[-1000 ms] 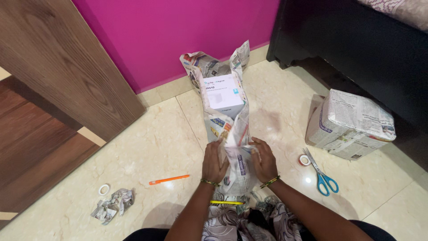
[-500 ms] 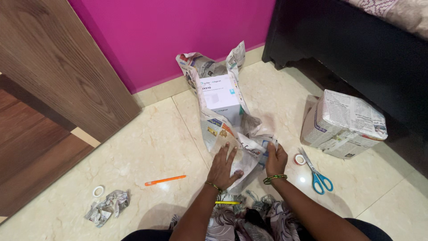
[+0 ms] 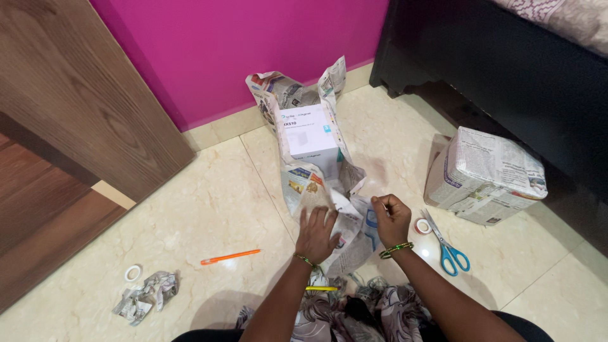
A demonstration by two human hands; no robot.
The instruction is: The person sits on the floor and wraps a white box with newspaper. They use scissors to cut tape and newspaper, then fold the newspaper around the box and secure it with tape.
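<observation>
A sheet of newspaper (image 3: 316,190) lies spread on the pale marble floor (image 3: 209,202), running from the magenta wall (image 3: 253,50) back toward the person, with a white box (image 3: 308,138) standing on its far half. The left hand (image 3: 316,233) presses flat on the near part of the sheet, fingers spread. Just beside it, the right hand (image 3: 392,218) is closed in a pinch on a crumpled edge of the same sheet, lifting it a little off the floor. A small tape roll (image 3: 422,226) and blue-handled scissors (image 3: 446,247) lie just right of that hand, and a parcel wrapped in newspaper (image 3: 487,174) sits farther right, by the dark furniture (image 3: 506,69). To the left lie an orange pen (image 3: 230,256), a second tape roll (image 3: 133,273) and a crumpled paper wad (image 3: 145,296). A yellow pencil (image 3: 322,289) rests at the person's lap
</observation>
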